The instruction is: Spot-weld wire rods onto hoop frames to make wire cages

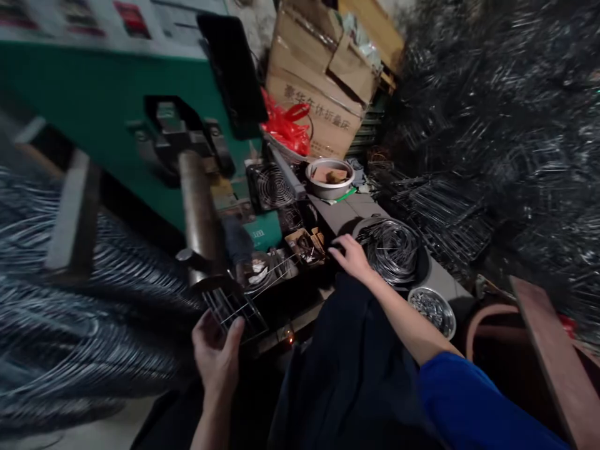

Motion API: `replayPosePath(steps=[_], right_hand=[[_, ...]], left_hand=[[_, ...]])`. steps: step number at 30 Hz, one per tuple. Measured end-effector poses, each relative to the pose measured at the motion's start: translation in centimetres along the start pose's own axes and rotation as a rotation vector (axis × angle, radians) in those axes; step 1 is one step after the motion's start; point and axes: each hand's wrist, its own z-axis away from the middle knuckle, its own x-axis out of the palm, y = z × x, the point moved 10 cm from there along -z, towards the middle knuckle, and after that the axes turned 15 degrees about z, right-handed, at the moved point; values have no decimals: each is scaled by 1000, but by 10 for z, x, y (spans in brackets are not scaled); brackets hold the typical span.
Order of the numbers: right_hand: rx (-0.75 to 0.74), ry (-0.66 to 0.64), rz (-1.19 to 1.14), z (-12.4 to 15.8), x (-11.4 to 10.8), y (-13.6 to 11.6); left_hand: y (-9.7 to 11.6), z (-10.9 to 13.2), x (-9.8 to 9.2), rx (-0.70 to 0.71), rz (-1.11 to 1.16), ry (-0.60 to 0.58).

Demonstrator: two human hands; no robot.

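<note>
My left hand [215,353] grips the edge of a welded wire mesh frame [234,312], which sits under the brown cylindrical electrode arm [199,206] of a green welding machine [117,125]. A small orange glow [289,339] shows just below the mesh. My right hand [349,259], in a blue sleeve [469,400], rests open with spread fingers beside a coil of thin steel wire [389,250] in a dark round pan. A small cardboard tray of metal pieces [304,247] lies just left of those fingers.
A blurred mass of wire mesh [84,300] fills the left side. Stacked wire racks [492,125] bank up on the right. Farther off are a steel pot [329,178], a fan guard [270,186], a bowl of small metal parts [432,311] and cardboard boxes [319,81].
</note>
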Motion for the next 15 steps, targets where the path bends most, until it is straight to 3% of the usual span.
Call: replayPosePath(steps=[3, 6, 9, 15], right_hand=[[345, -170, 252, 39, 15, 120], [497, -267, 317, 70, 31, 192], [540, -326, 353, 79, 53, 220], [460, -317, 344, 65, 79, 216]], left_hand=[[3, 11, 14, -60, 32, -47], [6, 16, 25, -97, 78, -78], [4, 16, 33, -145, 106, -110], [7, 14, 39, -150, 127, -128]])
